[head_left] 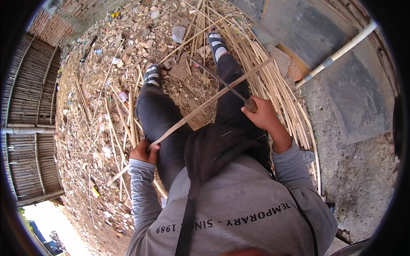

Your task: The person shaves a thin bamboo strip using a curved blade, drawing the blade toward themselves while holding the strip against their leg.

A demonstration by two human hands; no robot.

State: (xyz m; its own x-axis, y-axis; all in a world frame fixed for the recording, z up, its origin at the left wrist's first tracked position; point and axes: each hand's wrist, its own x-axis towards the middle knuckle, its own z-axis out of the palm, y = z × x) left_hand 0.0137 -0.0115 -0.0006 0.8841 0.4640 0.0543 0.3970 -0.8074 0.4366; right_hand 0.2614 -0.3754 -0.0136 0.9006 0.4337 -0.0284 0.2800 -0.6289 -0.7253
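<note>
A person in a gray long-sleeved shirt, legs apart and feet pointing up the frame, holds a long, narrow bamboo strip across both thighs, as I see it from here. The left hand, left of center, grips the strip's near end, thumb against it; from there it slants to the upper right. The right hand, right of center, is wrapped around the wooden handle of a long, thin-bladed knife. Its dark blade points to the upper left and crosses the strip over the right thigh; whether the two touch, I cannot tell. A black bag lies at the lap. A thick spread of loose strips runs down the right beside the leg, and more pale lengths lie on rubble-strewn ground at left. A slatted bamboo wall stands at far left; dark panels fill the upper right.
</note>
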